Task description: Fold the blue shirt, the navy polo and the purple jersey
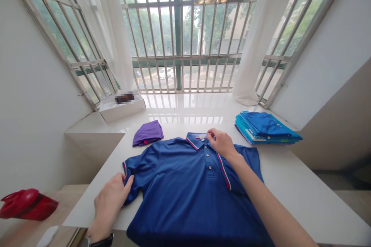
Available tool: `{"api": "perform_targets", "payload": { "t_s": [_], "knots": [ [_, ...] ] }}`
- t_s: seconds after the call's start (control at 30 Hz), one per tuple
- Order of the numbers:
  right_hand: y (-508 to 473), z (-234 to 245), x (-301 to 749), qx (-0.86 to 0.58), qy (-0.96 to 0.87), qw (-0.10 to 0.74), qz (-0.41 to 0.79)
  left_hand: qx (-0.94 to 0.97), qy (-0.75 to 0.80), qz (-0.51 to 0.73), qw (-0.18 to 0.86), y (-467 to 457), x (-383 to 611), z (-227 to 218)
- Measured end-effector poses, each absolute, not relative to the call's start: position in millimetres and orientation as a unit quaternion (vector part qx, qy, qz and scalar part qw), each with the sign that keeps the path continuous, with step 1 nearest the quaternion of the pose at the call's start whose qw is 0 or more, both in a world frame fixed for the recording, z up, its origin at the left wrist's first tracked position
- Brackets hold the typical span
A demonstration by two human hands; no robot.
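A blue polo shirt (179, 185) lies face up and spread flat on a white table (304, 189). Its collar has red and white stripes. My right hand (222, 142) reaches to the collar and pinches its edge with closed fingers. My left hand (111, 198) rests at the shirt's left sleeve, thumb and fingers closed on the sleeve's hem. A dark watch sits on my left wrist.
A folded purple garment (147, 133) lies behind the shirt to the left. A stack of folded blue shirts (265, 127) sits at the right. A white box (121, 106) stands at the back left by the barred window. A red object (27, 204) rests low at the left.
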State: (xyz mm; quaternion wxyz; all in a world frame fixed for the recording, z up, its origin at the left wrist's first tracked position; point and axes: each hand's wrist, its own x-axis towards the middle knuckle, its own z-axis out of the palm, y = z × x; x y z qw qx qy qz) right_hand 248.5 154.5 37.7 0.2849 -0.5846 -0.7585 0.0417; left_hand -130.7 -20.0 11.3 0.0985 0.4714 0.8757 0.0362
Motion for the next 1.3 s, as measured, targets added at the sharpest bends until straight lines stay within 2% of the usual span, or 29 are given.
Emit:
{"api": "perform_targets", "payload": {
  "t_s": [0.13, 0.27, 0.4, 0.47, 0.53, 0.6, 0.67, 0.83, 0.93, 1.07, 1.3],
  "knots": [
    [162, 19, 190, -0.55, -0.771, 0.3, 0.111, 0.452, 0.882, 0.104, 0.081, -14, -131, 3],
    [159, -15, 173, -0.534, -0.777, 0.297, 0.148, 0.388, 0.863, 0.295, 0.129, -5, -150, 4],
    [158, -27, 174, -0.514, -0.785, 0.296, 0.178, 0.378, 0.788, 0.48, 0.077, 4, -121, 29],
    [159, -25, 174, -0.512, -0.782, 0.301, 0.189, 0.435, 0.746, 0.499, 0.072, 8, -87, 46],
    [160, -21, 175, -0.511, -0.779, 0.303, 0.201, 0.554, 0.686, 0.443, 0.159, 10, -54, 62],
    [160, -17, 176, -0.508, -0.778, 0.301, 0.213, 0.674, 0.604, 0.333, 0.264, 16, -33, 75],
    [159, -15, 176, -0.505, -0.78, 0.293, 0.225, 0.735, 0.551, 0.253, 0.304, 30, -31, 83],
    [156, -14, 172, -0.506, -0.79, 0.256, 0.232, 0.778, 0.556, 0.164, 0.242, 101, -67, 84],
    [154, -13, 169, -0.51, -0.804, 0.216, 0.216, 0.794, 0.563, 0.064, 0.22, 147, -81, 74],
    [151, -12, 168, -0.512, -0.815, 0.188, 0.195, 0.775, 0.576, -0.071, 0.25, 185, -78, 61],
    [156, -15, 171, -0.515, -0.798, 0.208, 0.233, 0.76, 0.562, -0.127, 0.3, 204, -71, 57]
  ]
}}
